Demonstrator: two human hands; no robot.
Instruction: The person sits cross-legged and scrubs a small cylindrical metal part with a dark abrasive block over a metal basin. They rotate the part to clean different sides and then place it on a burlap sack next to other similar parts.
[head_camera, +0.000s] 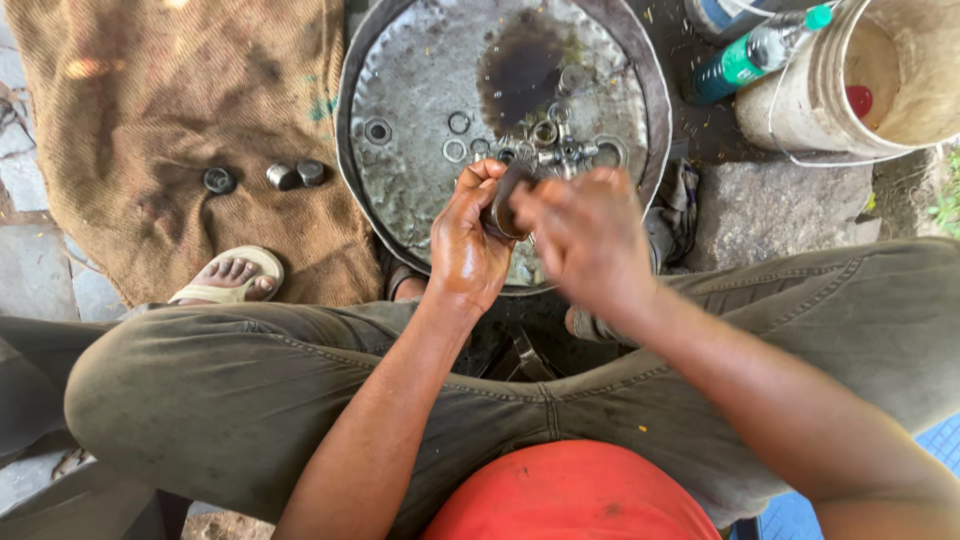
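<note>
My left hand (467, 245) grips a small dark metal part (503, 200) above the near rim of a round metal tray (400, 60). My right hand (585, 235), blurred, touches the same part from the right with its fingers curled over it. The tray holds a dark oil patch (520, 70) and several small rings, washers and bearings (545, 135) near its middle. Both hands look oily.
A brown burlap sack (150, 90) lies at the left with three small round metal pieces (270, 177) on it. A dirty white bucket (860, 80) and a green-capped bottle (750, 60) stand at the top right. My sandalled foot (228, 277) and olive trousers fill the lower frame.
</note>
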